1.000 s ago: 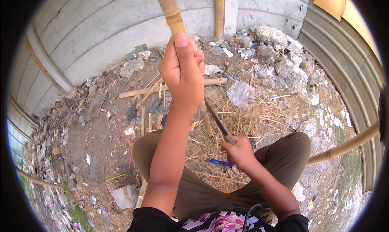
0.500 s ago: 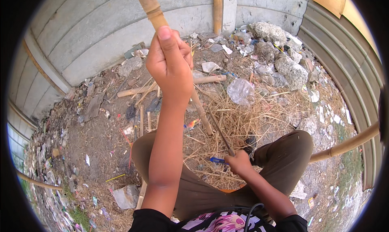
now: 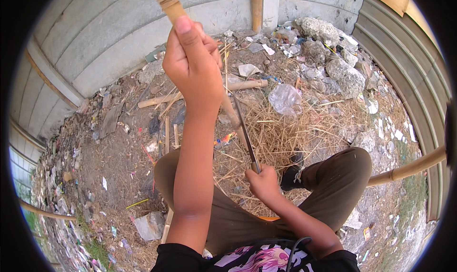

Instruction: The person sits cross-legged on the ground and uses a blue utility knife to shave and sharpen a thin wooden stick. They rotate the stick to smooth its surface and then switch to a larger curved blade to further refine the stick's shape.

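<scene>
At the bottom of the frame sits a person in a dark top with a pink and white pattern and olive-brown trousers, knees spread, one knee toward the right. Just above the lap, right of centre, the right hand (image 3: 263, 182) is clenched around the handle of a long dark-bladed knife (image 3: 243, 131), whose thin blade slants up and to the left. The blade meets a tan bamboo pole (image 3: 167, 0) partway along its length, near the middle of the frame.

Higher up, left of centre, the left hand (image 3: 193, 65) is raised close to the camera and wrapped tight around that pole, thumb pointing up; the pole runs from the top edge down behind the hand and on toward the knife.

Below and beyond the hands lies a heap of dry yellow straw (image 3: 281, 134) on bare dirt. Farther off, a crumpled clear plastic bag (image 3: 284, 99) rests on the straw, and a short pale bamboo length (image 3: 200, 92) lies across the ground. Grey broken rubble (image 3: 328, 53) piles up in the upper right. A grey concrete wall (image 3: 95, 39) curves across the top, with corrugated metal sheeting (image 3: 404, 58) along the right edge.
</scene>
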The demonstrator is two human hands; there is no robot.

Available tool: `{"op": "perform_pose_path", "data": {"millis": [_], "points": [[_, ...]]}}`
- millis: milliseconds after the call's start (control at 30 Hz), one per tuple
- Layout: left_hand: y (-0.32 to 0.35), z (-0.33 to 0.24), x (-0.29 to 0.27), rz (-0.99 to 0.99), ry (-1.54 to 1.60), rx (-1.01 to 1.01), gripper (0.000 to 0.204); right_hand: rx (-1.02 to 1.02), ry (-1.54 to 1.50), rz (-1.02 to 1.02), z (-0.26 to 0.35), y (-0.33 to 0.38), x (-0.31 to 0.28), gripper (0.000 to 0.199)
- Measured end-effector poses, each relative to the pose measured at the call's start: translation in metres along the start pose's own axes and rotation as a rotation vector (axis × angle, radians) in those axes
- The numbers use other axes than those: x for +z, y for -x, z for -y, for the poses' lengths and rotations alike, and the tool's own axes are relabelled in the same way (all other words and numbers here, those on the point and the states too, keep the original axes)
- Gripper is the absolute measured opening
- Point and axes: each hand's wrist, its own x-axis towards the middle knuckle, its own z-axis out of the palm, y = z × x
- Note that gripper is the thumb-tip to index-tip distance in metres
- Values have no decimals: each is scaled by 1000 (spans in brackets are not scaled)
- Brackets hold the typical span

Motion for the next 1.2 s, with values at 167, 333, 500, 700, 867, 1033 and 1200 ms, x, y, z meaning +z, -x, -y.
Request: {"op": "perform_pose_path", "data": {"millis": [167, 333, 500, 700, 867, 1033, 1200], "points": [[-14, -1, -24, 9, 112, -130, 48, -380, -111, -196, 81, 15, -22, 21], [-14, -1, -15, 149, 251, -290, 47, -775, -513, -399, 74, 14, -3, 23], [-19, 0, -20, 127, 172, -306, 47, -190, 141, -4, 6, 17, -12, 27], [-12, -7, -15, 114, 155, -244, 48, -570, -30, -229, 109, 37, -38, 23], [-9, -6, -4, 127, 164, -191, 47, -561, 75, -133, 41, 13, -20, 23], [-11, -5, -19, 96, 178, -221, 47, -340, 239, -79, 37, 14, -42, 22], [-16, -5, -27, 84, 135, -204, 46, -688, -277, -225, 118, 31, -41, 19]]}}
